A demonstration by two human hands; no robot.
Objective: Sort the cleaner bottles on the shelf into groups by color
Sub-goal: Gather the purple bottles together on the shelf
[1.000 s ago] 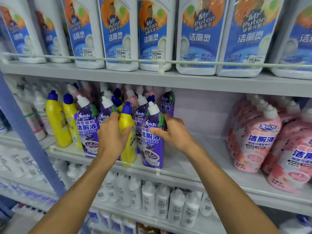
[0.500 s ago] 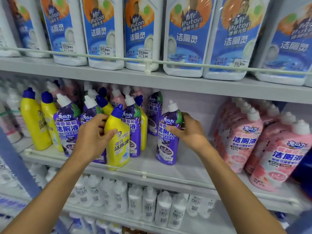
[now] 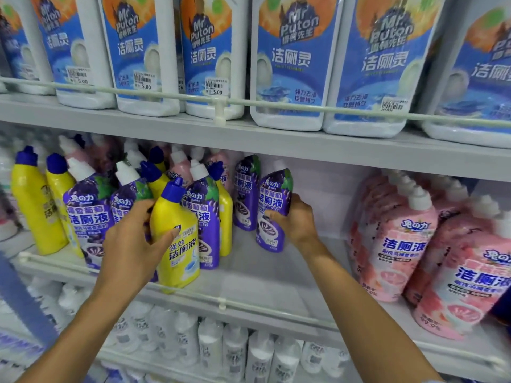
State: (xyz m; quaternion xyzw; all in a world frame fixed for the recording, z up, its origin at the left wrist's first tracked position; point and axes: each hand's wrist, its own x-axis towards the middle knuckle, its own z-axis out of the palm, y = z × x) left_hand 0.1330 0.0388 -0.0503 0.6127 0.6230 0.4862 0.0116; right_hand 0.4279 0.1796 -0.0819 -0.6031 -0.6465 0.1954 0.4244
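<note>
Yellow bottle [image 3: 177, 239] at shelf [image 3: 276, 286] front edge, long axis near upright | L grip [image 3: 130, 244] wrapped tight round its body | yellow pair [image 3: 36, 208] lay left of it, on L grip's side | farther back, R grip [image 3: 297, 221] clasped purple bottle [image 3: 272, 208], standing apart on the right

Yellow bottle [image 3: 182, 255], blue-capped, at shelf [image 3: 262, 283] front; purple bottle [image 3: 273, 189], white-capped, further back, apart rightward.
</note>
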